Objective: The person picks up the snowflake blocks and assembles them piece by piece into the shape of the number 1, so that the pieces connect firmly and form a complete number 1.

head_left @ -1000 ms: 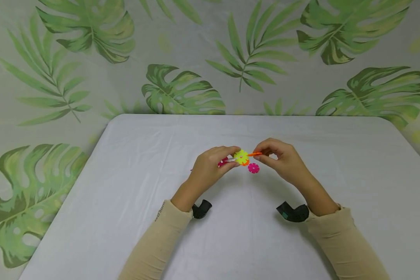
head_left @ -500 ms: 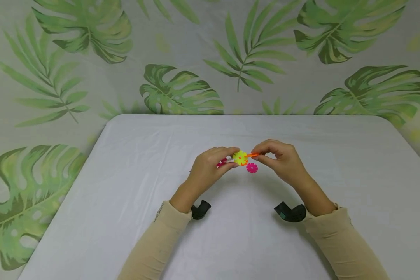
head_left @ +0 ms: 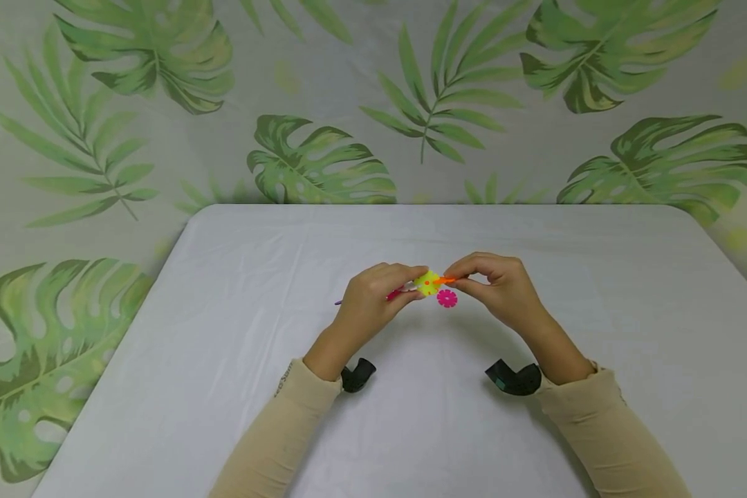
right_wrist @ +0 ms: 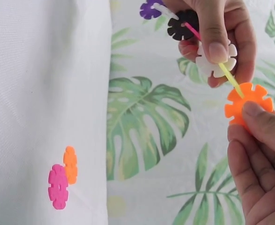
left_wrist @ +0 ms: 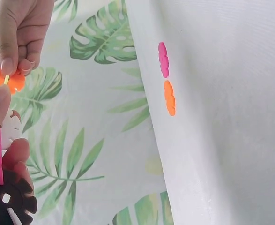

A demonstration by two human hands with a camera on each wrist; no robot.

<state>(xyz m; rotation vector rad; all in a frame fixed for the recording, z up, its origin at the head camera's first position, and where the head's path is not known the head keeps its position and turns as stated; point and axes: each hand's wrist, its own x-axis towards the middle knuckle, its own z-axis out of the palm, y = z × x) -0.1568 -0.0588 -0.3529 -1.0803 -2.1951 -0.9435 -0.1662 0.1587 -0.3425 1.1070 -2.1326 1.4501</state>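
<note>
My left hand (head_left: 373, 294) holds a chain of slotted flower-shaped plastic discs. In the right wrist view, the chain shows a purple disc (right_wrist: 151, 9), a black disc (right_wrist: 182, 26) and a white disc (right_wrist: 218, 60), with white and pink ones edge-on between them. The yellow disc (head_left: 427, 282) sits at the chain's right end, by the left thumb and fingertips. With thumb and fingers, my right hand (head_left: 498, 280) pinches an orange disc (right_wrist: 247, 103), turned crosswise to the yellow disc and meeting its edge. The left hand hides part of the chain in the head view.
On the white-covered table (head_left: 411, 415) lie a loose pink disc (head_left: 447, 298) and a second orange disc (left_wrist: 169, 98), just below the hands. Black wrist cameras jut from both sleeves (head_left: 286, 422). A leaf-print backdrop (head_left: 324, 159) stands behind the table.
My right hand has shifted slightly left and down, bringing the orange disc over the yellow disc's edge. A purple tip now shows left of my left hand. The view has drifted slightly.
</note>
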